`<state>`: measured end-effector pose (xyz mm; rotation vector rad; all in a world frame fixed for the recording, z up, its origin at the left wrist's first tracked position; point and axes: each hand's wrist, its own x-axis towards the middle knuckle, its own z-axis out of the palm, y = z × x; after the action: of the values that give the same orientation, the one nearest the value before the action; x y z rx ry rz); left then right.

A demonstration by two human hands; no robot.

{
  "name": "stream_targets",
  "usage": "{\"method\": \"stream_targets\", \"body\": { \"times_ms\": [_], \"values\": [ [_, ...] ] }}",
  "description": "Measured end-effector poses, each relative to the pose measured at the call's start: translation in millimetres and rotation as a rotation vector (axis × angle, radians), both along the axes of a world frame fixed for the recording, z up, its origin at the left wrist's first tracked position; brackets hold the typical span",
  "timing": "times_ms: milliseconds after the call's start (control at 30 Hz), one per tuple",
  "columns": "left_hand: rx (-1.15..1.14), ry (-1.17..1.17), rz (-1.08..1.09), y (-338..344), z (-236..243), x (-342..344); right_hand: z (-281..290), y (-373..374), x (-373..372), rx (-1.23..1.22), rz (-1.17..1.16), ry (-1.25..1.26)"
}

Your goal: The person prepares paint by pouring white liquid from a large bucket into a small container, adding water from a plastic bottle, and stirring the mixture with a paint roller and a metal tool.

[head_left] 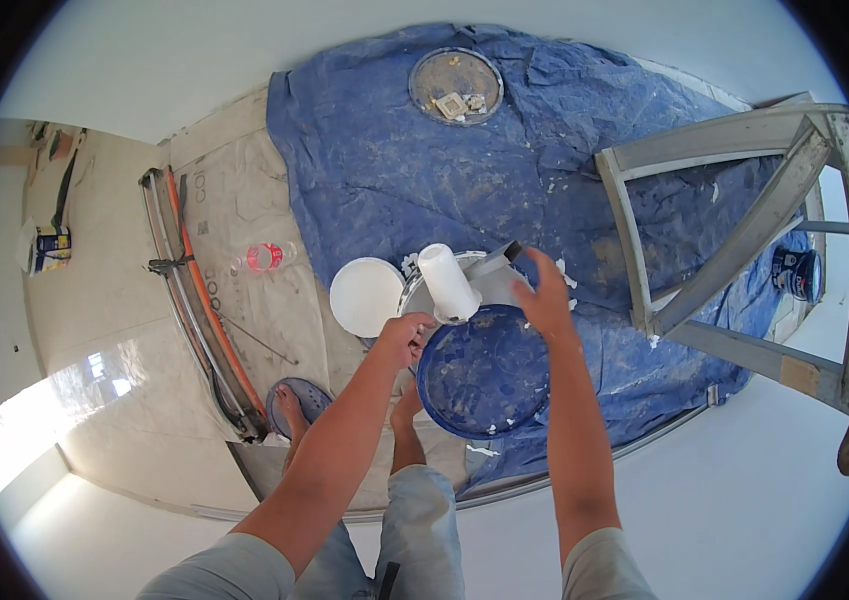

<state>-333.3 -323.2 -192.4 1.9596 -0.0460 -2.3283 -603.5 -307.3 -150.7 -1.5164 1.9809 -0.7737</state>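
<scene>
A white paint roller (448,284) stands on end over an open bucket (411,290) with pale stuff on its rim. My left hand (405,338) is closed at the roller's lower end; its handle is hidden. My right hand (547,300) is at the bucket's right side, thumb and fingers apart. Its fingertips are close to the dark end of a grey scraper-like tool (490,262) lying across the bucket; whether they touch it I cannot tell. Just in front is a round blue lid (485,372) with pale smears. A white round tub or lid (367,297) adjoins the bucket's left side.
Beneath lies a crumpled blue tarp (415,180), with a dirty round lid (456,84) holding scraps. A metal stepladder (635,240) and dark blue can (797,274) are at right. Leftward are a clear bottle (267,257), long poles (207,290) and a small tub (48,248).
</scene>
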Motion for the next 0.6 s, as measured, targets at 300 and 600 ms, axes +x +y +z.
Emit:
{"method": "stream_targets", "body": {
  "times_ms": [300, 600],
  "values": [
    [0.060, 0.064, 0.028, 3, -12, -4, -5, 174, -29, 0.435, -0.365, 0.219],
    [0.048, 0.051, -0.026, -3, -3, -10, 62, -21, 0, -0.145, 0.154, 0.040]
  ]
}}
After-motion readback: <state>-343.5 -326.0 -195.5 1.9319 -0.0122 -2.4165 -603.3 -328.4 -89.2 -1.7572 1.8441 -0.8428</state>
